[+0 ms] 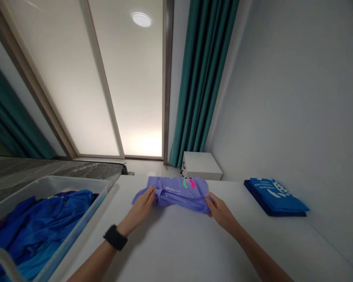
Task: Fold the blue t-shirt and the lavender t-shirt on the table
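A purple shirt (pixel 179 192) with white lettering and green and pink marks lies partly on the far side of the white table (pixel 179 246). Its near edge is raised between my two hands. My left hand (pixel 142 203), below a black watch, is closed on the left part of that edge, thumb on top. At the right end, my right hand (pixel 219 209) pinches the cloth between thumb and fingers. Folds hide part of the lettering and the fingertips under the fabric.
To the left stands a clear plastic bin (pixel 88 213) with crumpled blue clothes (pixel 47 223). Folded blue shirts (pixel 276 196) are stacked at the table's right, near the wall. Beyond the table are a low white cabinet (pixel 201 162) and a teal curtain (pixel 202 86).
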A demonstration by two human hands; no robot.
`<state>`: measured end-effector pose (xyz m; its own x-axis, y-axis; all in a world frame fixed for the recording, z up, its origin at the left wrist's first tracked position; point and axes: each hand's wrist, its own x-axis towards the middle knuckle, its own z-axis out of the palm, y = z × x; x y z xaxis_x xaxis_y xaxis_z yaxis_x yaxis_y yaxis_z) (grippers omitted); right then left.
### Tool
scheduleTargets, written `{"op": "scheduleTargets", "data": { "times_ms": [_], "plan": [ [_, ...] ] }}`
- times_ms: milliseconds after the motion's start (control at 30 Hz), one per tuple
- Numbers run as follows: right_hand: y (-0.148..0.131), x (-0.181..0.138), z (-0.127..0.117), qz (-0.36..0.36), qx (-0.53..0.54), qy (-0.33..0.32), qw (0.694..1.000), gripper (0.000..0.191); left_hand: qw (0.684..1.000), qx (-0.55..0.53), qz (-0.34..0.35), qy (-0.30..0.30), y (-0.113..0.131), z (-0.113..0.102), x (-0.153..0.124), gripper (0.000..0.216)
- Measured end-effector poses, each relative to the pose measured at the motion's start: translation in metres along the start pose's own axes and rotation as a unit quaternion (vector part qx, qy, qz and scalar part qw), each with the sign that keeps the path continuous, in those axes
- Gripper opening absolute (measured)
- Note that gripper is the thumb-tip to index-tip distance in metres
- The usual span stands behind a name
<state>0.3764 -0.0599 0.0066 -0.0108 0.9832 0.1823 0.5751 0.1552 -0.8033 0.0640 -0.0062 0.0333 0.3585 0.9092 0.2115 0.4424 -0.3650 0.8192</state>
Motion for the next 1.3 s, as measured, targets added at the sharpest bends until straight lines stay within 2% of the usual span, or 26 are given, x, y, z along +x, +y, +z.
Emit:
{"op": "scheduleTargets", "data": {
  "times_ms": [67, 100, 200, 300, 400, 500, 600, 700, 800, 933, 1000, 1067, 1133, 1200, 1300],
  "plan": [
    [0.006, 0.002, 0.004, -0.042, -0.072, 0.014, 0.996, 0.011, 0.996, 0.084, 0.034, -0.016, -0.017, 0.007, 0.000, 0.033],
    [0.010, 0.004, 0.006, -0.059, -0.112, 0.018, 0.992, 0.011, 0.992, 0.116, 0.051, -0.028, -0.027, 0.011, 0.000, 0.034],
    [0.022, 0.012, 0.014, -0.059, -0.230, 0.017, 0.971, 0.028, 0.971, 0.195, 0.133, -0.031, -0.056, 0.020, 0.009, 0.034],
    [0.028, 0.021, 0.023, -0.045, -0.315, 0.029, 0.948, 0.034, 0.952, 0.249, 0.172, -0.033, -0.076, 0.024, 0.027, 0.037],
    [0.029, 0.031, 0.030, -0.058, -0.333, 0.059, 0.939, 0.032, 0.944, 0.289, 0.160, 0.007, -0.084, 0.023, 0.048, 0.034],
    [0.032, 0.045, 0.029, -0.046, -0.256, 0.129, 0.957, 0.033, 0.938, 0.311, 0.137, 0.062, -0.085, 0.021, 0.056, 0.032],
    [0.037, 0.060, 0.023, -0.013, -0.151, 0.199, 0.968, 0.031, 0.934, 0.324, 0.136, 0.066, -0.081, 0.020, 0.050, 0.029],
    [0.033, 0.069, 0.018, -0.009, -0.121, 0.211, 0.970, 0.032, 0.933, 0.329, 0.137, 0.053, -0.072, 0.018, 0.035, 0.027],
    [0.020, 0.061, 0.017, -0.044, -0.106, 0.194, 0.974, 0.034, 0.930, 0.343, 0.131, 0.021, -0.057, 0.012, 0.016, 0.026],
    [0.008, 0.029, 0.014, -0.126, -0.110, 0.179, 0.970, 0.045, 0.919, 0.378, 0.100, -0.057, -0.034, 0.005, -0.018, 0.025],
    [0.008, 0.012, 0.013, -0.121, -0.122, 0.178, 0.969, 0.050, 0.913, 0.381, 0.115, -0.093, -0.024, 0.004, -0.035, 0.025],
    [0.011, -0.002, 0.012, -0.096, -0.138, 0.150, 0.974, 0.051, 0.904, 0.394, 0.135, -0.098, -0.013, 0.006, -0.047, 0.021],
    [0.013, -0.011, 0.015, -0.079, -0.158, 0.108, 0.978, 0.049, 0.898, 0.408, 0.138, -0.094, 0.000, 0.008, -0.053, 0.017],
    [0.011, -0.017, 0.019, -0.076, -0.176, 0.083, 0.978, 0.047, 0.901, 0.404, 0.125, -0.100, 0.013, 0.012, -0.050, 0.024],
    [0.005, -0.020, 0.028, -0.084, -0.196, 0.091, 0.973, 0.046, 0.903, 0.401, 0.108, -0.106, 0.027, 0.024, -0.039, 0.028]
  ]
}}
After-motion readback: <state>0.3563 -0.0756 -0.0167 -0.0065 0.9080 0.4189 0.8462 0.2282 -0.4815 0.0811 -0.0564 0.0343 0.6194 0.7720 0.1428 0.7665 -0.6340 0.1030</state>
